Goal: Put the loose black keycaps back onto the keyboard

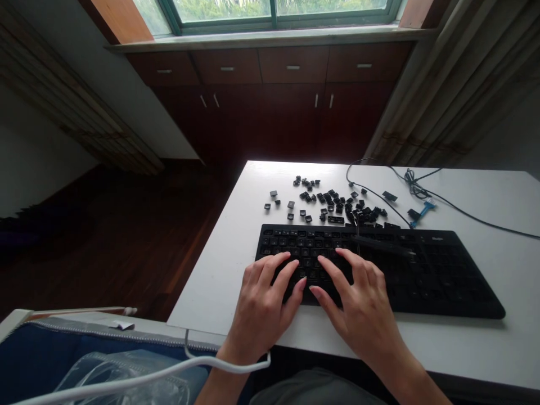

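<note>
A black keyboard [447, 275] lies on the white table, its right part stripped of many keycaps. My left hand [265, 298] rests over its left end with fingers spread, fingertips on or just above the keys. Beside it my right hand [358, 298] is also spread over the middle keys, holding nothing. Across the keyboard, beyond my right fingers, lies a dark-handled tool [382, 246] with thin metal wires, which looks like a keycap puller. Loose black keycaps [336, 220] are scattered behind the keyboard.
A small blue tool [423, 214] lies behind the keyboard near a black cable [476, 210]. The white table [211, 281] ends at the left above a dark wood floor. A white cable [139, 377] crosses by my left wrist, over a blue seat [37, 360] with clear plastic.
</note>
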`<state>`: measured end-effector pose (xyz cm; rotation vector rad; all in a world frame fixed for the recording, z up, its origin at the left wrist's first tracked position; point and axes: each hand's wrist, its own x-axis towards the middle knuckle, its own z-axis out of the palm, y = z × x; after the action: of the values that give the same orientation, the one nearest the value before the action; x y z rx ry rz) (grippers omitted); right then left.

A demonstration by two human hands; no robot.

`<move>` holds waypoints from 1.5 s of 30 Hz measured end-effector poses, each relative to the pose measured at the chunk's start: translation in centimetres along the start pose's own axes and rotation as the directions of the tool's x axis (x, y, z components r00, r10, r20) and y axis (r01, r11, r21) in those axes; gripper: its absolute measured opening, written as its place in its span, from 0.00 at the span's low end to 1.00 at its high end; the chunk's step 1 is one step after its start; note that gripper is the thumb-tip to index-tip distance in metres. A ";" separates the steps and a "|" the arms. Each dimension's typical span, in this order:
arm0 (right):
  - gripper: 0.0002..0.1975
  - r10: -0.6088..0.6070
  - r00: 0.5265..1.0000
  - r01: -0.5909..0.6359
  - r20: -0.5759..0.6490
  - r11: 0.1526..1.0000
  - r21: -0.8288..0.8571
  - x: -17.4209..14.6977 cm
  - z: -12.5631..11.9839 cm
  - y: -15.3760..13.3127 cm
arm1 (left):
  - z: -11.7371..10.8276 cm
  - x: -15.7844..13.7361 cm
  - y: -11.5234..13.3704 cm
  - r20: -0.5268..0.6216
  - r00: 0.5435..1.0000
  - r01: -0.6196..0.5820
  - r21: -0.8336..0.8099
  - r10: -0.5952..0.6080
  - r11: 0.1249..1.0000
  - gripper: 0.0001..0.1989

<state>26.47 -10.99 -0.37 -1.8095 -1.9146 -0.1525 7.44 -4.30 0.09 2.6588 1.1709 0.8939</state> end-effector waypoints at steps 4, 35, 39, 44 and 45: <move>0.24 0.007 1.000 -0.007 0.004 1.000 -0.005 -0.2 0.0 0.4 | -0.1 0.0 0.0 -0.029 1.000 0.003 0.015 -0.002 1.000 0.18; 0.19 0.005 1.000 -0.005 0.013 0.998 0.061 -0.1 -0.5 0.3 | -0.1 -0.1 0.1 -0.044 0.999 0.025 0.009 -0.025 1.000 0.18; 0.16 0.020 1.000 -0.021 0.016 0.998 0.051 0.2 -0.2 0.0 | -0.1 0.0 0.0 -0.049 0.999 0.018 0.011 -0.018 1.000 0.18; 0.24 0.048 0.999 -0.048 0.004 0.999 0.018 0.4 0.2 0.0 | 0.0 0.1 0.0 -0.046 0.999 0.020 0.010 -0.020 1.000 0.18; 0.24 0.051 0.999 -0.051 0.005 0.999 0.009 0.5 0.2 0.0 | 0.0 0.1 0.0 -0.046 0.999 0.020 0.009 -0.020 1.000 0.18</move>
<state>26.39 -10.45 -0.37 -1.8526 -1.8674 -0.1212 7.46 -4.23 0.12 2.6427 1.2124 0.9538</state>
